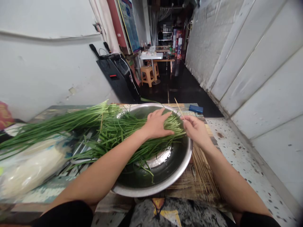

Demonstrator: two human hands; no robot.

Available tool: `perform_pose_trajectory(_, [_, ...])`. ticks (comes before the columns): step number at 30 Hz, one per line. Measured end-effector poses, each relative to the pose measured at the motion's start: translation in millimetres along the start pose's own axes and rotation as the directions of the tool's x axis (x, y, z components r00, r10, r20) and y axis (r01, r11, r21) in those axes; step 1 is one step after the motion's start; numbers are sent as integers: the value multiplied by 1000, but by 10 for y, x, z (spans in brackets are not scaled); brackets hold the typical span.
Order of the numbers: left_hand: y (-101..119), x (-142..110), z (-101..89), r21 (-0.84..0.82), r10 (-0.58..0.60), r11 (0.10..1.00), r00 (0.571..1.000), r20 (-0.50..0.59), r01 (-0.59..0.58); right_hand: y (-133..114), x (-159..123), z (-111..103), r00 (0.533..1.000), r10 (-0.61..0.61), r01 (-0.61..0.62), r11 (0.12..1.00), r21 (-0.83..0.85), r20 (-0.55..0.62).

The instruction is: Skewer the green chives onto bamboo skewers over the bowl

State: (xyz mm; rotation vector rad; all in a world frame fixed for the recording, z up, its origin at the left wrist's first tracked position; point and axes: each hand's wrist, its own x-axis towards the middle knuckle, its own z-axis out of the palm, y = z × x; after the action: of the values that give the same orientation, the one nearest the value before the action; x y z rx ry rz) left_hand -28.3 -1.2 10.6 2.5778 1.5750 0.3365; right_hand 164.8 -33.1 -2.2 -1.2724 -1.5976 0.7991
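Note:
Long green chives (132,126) lie across a large metal basin (175,181), their pale ends pointing right. My left hand (158,124) rests on the chives with its fingers spread. At the basin's right rim, my right hand (195,127) pinches a thin bamboo skewer (179,108), which tilts up and to the left. Many loose skewers (204,170) lie on the table beside the basin, under my right forearm. Another bunch of chives (78,118) with a skewer across it lies to the left of the basin.
A clear plastic bag with something pale in it (35,164) lies at the left of the table. Beyond the basin is a small blue box (196,109). Further off stand a black machine (118,75), an orange stool (147,75) and a white table (151,56).

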Motion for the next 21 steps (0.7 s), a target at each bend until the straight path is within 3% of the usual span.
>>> perform_pose_trajectory(2, [23, 11, -70, 16, 22, 1000, 998, -62, -21, -71, -32, -40, 999, 13, -13, 1000, 24, 37])
perform_pose_trajectory(6, [7, 24, -35, 27, 65, 998, 996, -56, -64, -155, -111, -91, 995, 38, -39, 999, 4, 93])
perform_pose_trajectory(11, [-82, 25, 81, 2, 175, 985, 984, -18, -175, -62, -246, -97, 1000, 14, -13, 984, -176, 5])
perform_pose_trajectory(15, [-93, 56, 173, -47, 165, 985, 985, -56, -167, 11, -297, -63, 998, -9, -5, 969, -248, -58])
perform_pose_trajectory(19, [-48, 110, 258, -169, 173, 968, 981, -84, -185, -48, -246, -9, 995, -96, 88, 914, -396, 1])
perform_pose_trajectory(21, [-46, 131, 253, -289, 105, 949, 990, -90, -127, -105, -217, 24, 992, -121, 127, 888, -443, 42])
